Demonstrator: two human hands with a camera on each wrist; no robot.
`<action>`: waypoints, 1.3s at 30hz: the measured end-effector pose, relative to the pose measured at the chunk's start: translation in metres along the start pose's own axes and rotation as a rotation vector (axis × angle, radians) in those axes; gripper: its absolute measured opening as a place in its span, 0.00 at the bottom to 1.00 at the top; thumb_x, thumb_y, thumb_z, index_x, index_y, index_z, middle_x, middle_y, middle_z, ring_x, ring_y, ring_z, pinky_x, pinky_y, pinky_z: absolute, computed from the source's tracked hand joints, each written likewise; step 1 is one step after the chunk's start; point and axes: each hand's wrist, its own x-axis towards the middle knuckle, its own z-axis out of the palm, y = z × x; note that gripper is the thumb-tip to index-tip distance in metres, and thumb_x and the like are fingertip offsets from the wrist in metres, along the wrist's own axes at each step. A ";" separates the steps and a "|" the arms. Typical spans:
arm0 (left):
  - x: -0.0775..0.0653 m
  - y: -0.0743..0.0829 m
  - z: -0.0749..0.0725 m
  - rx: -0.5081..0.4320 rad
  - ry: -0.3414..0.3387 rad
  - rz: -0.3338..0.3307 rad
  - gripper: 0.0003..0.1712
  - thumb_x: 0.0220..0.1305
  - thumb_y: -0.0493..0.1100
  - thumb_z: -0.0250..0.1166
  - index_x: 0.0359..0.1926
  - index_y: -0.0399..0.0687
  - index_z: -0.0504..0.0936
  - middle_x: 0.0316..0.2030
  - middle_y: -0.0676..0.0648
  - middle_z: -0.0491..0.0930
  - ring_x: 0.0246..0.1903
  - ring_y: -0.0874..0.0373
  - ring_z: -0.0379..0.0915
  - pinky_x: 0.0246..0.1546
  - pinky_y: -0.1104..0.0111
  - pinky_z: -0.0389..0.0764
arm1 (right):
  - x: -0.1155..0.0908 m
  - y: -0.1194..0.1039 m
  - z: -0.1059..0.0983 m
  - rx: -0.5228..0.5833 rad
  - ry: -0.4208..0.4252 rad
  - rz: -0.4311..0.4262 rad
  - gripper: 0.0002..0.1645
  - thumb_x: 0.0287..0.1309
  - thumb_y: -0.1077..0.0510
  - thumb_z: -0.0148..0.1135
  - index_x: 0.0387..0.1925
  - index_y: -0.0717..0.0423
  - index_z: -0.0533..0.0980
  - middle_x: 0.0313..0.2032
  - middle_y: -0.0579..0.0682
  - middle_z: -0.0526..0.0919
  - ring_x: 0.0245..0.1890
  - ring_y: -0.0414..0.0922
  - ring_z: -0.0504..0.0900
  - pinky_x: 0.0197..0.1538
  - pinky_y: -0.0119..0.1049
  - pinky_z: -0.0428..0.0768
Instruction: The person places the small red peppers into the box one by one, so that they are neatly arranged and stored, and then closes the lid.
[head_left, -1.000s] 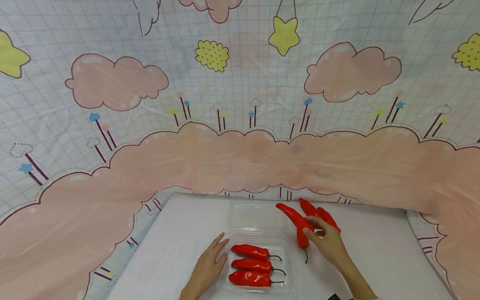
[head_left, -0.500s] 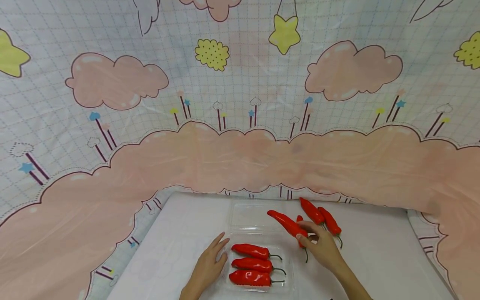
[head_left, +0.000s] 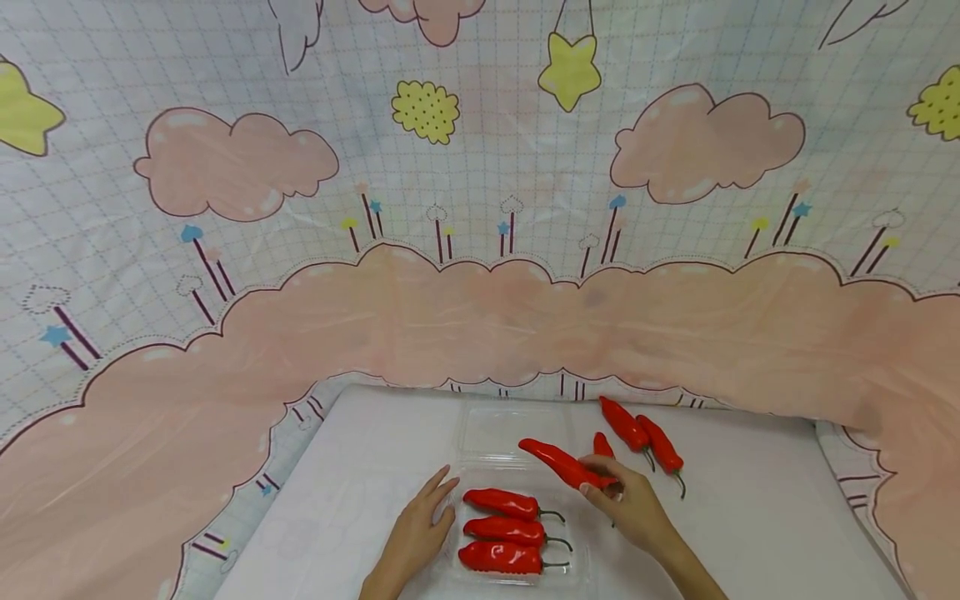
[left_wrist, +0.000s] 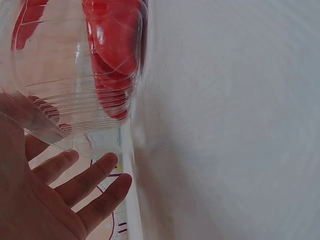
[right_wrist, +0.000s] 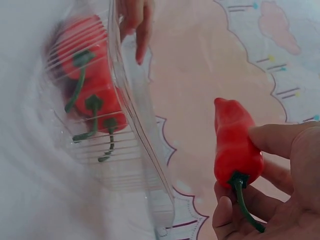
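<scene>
My right hand pinches a red chili pepper between thumb and fingers, at the right side of a clear plastic clamshell box. In the right wrist view, the held pepper has its green stem toward the palm. Three red peppers lie in a column inside the box, stems to the right. The left hand is at the box's left edge, fingers extended; in the left wrist view the straight fingers are beside the clear wall, and contact is hard to tell.
The box's clear lid lies folded back behind it. Two peppers lie at the table's back right, and another pepper is partly hidden behind the right hand. The white table meets a patterned cloth.
My right hand has carried the pepper left and toward me, from near the loose peppers to the box's right side. The left hand has stayed in place.
</scene>
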 end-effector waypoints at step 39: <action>0.002 0.000 0.001 0.008 -0.027 -0.015 0.24 0.67 0.40 0.59 0.63 0.50 0.76 0.70 0.49 0.68 0.62 0.46 0.74 0.59 0.47 0.77 | 0.001 -0.007 0.037 0.014 -0.211 -0.080 0.25 0.55 0.47 0.70 0.54 0.50 0.79 0.49 0.48 0.85 0.46 0.45 0.79 0.41 0.26 0.79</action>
